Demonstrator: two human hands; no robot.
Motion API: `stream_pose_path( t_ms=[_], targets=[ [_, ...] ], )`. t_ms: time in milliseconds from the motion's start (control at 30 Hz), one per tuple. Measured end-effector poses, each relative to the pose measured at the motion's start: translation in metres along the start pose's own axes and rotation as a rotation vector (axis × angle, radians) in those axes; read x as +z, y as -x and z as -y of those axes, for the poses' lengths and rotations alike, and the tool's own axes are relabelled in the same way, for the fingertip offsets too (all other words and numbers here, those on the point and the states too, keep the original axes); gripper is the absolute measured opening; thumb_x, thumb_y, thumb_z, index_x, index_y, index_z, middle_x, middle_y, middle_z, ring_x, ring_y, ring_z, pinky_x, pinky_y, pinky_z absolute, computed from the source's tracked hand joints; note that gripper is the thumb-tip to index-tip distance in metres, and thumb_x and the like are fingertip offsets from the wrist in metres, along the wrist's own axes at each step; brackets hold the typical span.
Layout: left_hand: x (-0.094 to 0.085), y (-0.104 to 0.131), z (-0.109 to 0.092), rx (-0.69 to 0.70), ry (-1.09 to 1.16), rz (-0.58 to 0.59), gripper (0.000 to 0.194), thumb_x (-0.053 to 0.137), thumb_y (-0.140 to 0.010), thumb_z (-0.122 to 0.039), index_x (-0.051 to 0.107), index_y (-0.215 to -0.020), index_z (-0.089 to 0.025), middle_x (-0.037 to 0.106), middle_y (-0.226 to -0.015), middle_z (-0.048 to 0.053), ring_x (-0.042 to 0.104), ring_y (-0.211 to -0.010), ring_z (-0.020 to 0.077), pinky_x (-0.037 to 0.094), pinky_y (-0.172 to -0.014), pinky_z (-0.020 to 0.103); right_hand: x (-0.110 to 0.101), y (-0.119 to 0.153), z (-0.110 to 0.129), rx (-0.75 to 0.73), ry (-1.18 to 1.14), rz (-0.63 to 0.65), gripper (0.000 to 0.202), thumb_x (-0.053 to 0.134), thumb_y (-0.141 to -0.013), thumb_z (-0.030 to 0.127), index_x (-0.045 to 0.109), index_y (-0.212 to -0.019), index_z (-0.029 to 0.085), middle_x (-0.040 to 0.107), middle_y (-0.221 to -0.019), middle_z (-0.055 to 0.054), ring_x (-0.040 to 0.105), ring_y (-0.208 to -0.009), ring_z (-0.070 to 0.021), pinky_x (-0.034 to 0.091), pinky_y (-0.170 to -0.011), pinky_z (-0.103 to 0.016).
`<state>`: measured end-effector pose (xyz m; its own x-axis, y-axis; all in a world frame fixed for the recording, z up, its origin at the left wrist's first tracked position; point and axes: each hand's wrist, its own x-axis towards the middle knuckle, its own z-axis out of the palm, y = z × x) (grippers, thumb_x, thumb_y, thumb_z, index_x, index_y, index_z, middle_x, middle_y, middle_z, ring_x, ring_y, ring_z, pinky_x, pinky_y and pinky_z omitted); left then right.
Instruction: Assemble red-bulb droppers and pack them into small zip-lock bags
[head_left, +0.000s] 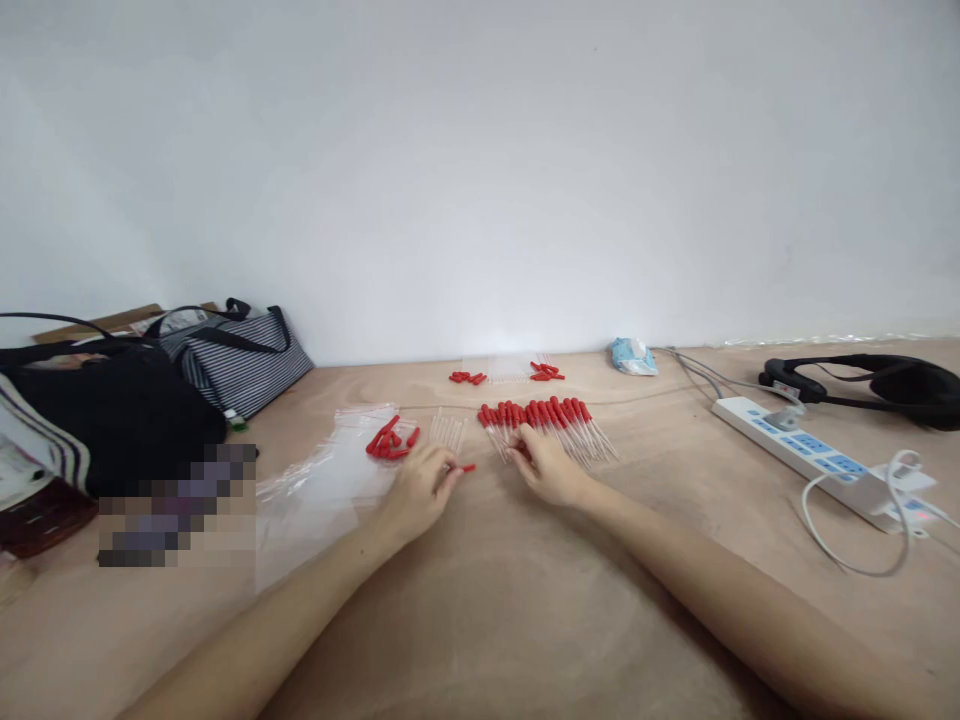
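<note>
My left hand (422,492) is closed in a pinch, and a small red rubber bulb (469,468) sticks out past its fingertips. Just beyond it lie several clear thin tubes (448,430). More loose red bulbs (388,440) rest on clear plastic bags (322,480) to the left. My right hand (547,468) has its fingers drawn together at a row of red-bulbed droppers (566,412), whose pale tips point towards me. It covers part of that row, and what its fingertips hold is too small to make out.
Clear tubes (510,370) lie between two small groups of red bulbs (468,378) near the wall. A blue-and-white packet (634,356), a power strip (810,450) with cables and a black headset (862,385) are on the right. Bags (232,360) stand on the left.
</note>
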<state>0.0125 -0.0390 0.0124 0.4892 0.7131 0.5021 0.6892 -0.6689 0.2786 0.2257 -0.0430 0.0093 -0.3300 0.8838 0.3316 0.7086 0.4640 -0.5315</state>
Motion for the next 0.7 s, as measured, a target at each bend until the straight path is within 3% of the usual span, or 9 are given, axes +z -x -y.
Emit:
stream_pose_path(
  t_ms=[67,133,233,367,533,700],
  targets=[
    [0.004,0.009,-0.013,0.041,0.097,0.128,0.009,0.044,-0.08,-0.016,0.053,-0.076,-0.017,0.057,-0.081,0.004,0.053,-0.076,0.017,0.043,-0.07,0.029,-0.004,0.019,-0.016,-0.133,-0.04,-0.003,0.019,0.039,-0.083,0.015,0.048,-0.1,0.013,0.059,-0.082,-0.007,0.054,-0.074,-0.0145,0.04,-0.067,-0.025],
    [0.008,0.015,-0.019,0.025,0.155,0.169,0.012,0.045,-0.079,-0.016,0.055,-0.087,-0.017,0.057,-0.088,0.005,0.054,-0.077,0.0165,0.044,-0.07,0.029,-0.005,0.032,-0.025,-0.192,0.002,-0.011,0.025,0.038,-0.084,0.014,0.049,-0.107,0.015,0.058,-0.083,-0.007,0.053,-0.077,-0.0157,0.04,-0.069,-0.027],
    [0.015,0.016,-0.019,-0.003,0.196,0.177,0.021,0.048,-0.08,-0.02,0.058,-0.099,-0.019,0.058,-0.095,0.005,0.056,-0.084,0.0171,0.044,-0.076,0.03,-0.002,0.042,-0.028,-0.224,0.062,-0.029,0.026,0.037,-0.085,0.015,0.054,-0.105,0.018,0.058,-0.084,-0.007,0.053,-0.077,-0.0159,0.04,-0.07,-0.029],
    [0.019,0.013,-0.017,-0.015,0.222,0.159,0.017,0.048,-0.082,-0.021,0.064,-0.081,-0.02,0.06,-0.085,0.003,0.056,-0.08,0.0155,0.043,-0.074,0.028,0.001,0.045,-0.02,-0.232,0.02,-0.032,0.02,0.041,-0.085,0.019,0.059,-0.093,0.018,0.06,-0.084,-0.005,0.055,-0.077,-0.0143,0.039,-0.072,-0.029],
    [0.019,0.015,-0.021,-0.058,0.193,0.118,0.013,0.048,-0.083,-0.023,0.06,-0.082,-0.02,0.063,-0.081,0.001,0.056,-0.08,0.0168,0.04,-0.076,0.031,0.002,0.047,-0.014,-0.285,0.017,-0.009,0.019,0.042,-0.085,0.021,0.059,-0.095,0.019,0.061,-0.086,-0.005,0.056,-0.078,-0.0145,0.037,-0.073,-0.031],
    [0.019,0.017,-0.022,0.003,0.159,0.151,0.016,0.044,-0.086,-0.027,0.06,-0.084,-0.022,0.065,-0.082,0.0,0.056,-0.081,0.0164,0.03,-0.089,0.038,0.004,0.048,-0.012,-0.313,0.057,-0.003,0.02,0.042,-0.086,0.022,0.058,-0.099,0.02,0.062,-0.088,-0.005,0.056,-0.08,-0.0145,0.036,-0.073,-0.03]
  ],
)
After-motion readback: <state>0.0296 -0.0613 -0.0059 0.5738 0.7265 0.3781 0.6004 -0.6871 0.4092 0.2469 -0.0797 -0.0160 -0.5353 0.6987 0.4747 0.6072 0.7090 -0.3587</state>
